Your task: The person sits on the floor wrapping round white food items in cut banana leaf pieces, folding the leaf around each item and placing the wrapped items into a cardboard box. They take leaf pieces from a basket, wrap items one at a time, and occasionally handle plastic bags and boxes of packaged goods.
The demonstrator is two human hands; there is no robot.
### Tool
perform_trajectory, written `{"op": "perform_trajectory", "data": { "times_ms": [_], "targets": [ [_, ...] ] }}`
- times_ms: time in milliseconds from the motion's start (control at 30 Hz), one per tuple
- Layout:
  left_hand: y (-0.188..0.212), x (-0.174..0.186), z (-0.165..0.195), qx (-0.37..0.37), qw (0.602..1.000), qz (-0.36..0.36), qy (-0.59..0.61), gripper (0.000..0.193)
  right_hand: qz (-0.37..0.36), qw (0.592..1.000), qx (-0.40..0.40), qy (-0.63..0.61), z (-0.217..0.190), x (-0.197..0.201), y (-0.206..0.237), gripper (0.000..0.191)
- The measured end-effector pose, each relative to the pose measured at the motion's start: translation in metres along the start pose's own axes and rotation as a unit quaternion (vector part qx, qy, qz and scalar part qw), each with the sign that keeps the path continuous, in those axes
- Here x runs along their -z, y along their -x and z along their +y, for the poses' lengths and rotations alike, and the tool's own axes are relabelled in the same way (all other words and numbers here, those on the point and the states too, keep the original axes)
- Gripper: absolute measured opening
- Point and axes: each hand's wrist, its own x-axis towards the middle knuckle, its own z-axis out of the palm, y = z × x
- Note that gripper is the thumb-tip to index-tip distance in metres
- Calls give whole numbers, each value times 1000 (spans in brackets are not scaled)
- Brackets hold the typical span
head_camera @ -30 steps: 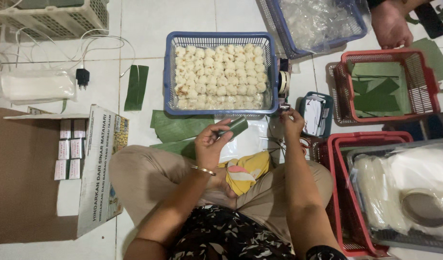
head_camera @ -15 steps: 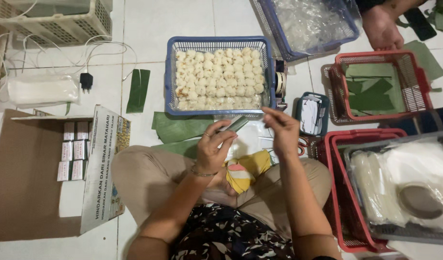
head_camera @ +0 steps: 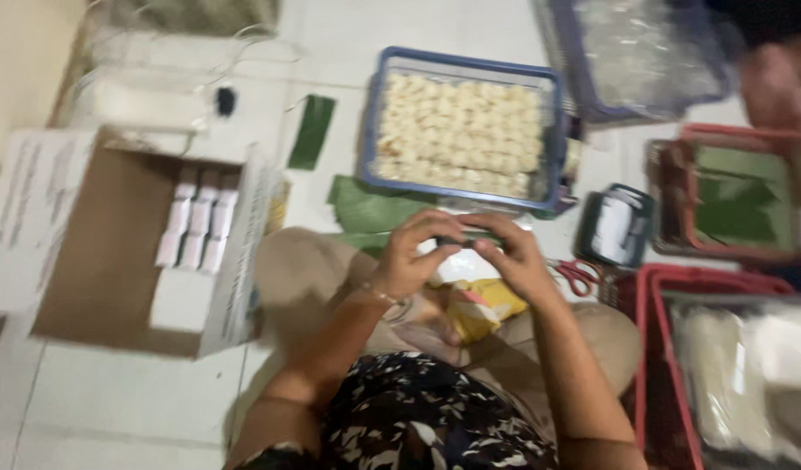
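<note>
Both hands (head_camera: 465,252) now together, closer.

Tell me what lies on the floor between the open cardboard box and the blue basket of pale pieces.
In the head view, a narrow green leaf strip lies on the tiles between cardboard box and blue basket; otherwise bare tile.

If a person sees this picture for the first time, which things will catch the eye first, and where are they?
First comes the blue basket full of pale round food pieces, on the floor straight ahead. Just below it, the left hand and right hand meet over the lap, pinching a small dark thing too blurred to name. To the left an open cardboard box holds rows of small white packets, and red baskets stand at the right.
</note>
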Motion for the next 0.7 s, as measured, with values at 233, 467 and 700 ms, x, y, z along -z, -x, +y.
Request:
{"op": "perform_trajectory", "data": {
  "times_ms": [233, 467, 700],
  "targets": [
    [14, 47, 11, 103, 994, 21, -10, 51, -50, 965, -112, -232, 22, -38, -31, 56],
    [49, 135, -34, 182, 970, 144, 67, 45, -86, 983, 4, -160, -5, -97, -71, 90],
    [149, 364, -94, 251, 776, 271, -511, 52, 6, 998, -20, 64, 5, -84, -73, 57]
  ]
}}
